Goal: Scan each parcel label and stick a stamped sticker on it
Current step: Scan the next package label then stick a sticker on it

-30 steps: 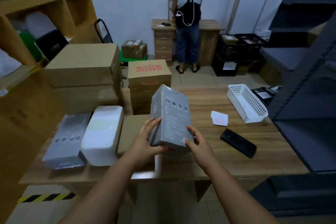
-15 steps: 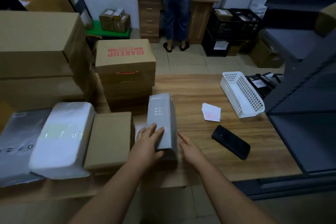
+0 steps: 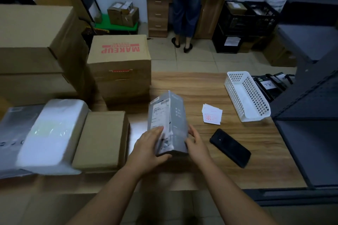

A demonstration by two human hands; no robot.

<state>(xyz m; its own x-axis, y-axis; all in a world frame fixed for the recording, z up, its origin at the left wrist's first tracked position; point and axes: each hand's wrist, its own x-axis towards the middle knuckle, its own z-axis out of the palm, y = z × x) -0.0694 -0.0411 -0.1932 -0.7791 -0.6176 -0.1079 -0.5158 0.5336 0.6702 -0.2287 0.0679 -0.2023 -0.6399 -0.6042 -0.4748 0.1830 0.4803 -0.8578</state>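
A grey parcel box (image 3: 169, 120) in clear wrap lies on the wooden table (image 3: 247, 173), its white shipping label facing up on the left half. My left hand (image 3: 149, 149) grips its near left side, thumb under the front edge. My right hand (image 3: 196, 144) holds the near right side. A small stack of white stickers (image 3: 212, 116) with a red stamp lies to the right. A black phone-like scanner (image 3: 230, 147) lies on the table near my right hand.
A white plastic basket (image 3: 248, 97) sits at the table's right. Left of the parcel lie a flat brown box (image 3: 102, 140), a white wrapped parcel (image 3: 53, 133) and a grey one (image 3: 11, 133). Big cartons (image 3: 118, 64) stand behind. A person (image 3: 185, 9) stands at a far desk.
The grey box, held upright a second ago, has come down onto the table and turned so its label side faces up. Both hands stayed on it.
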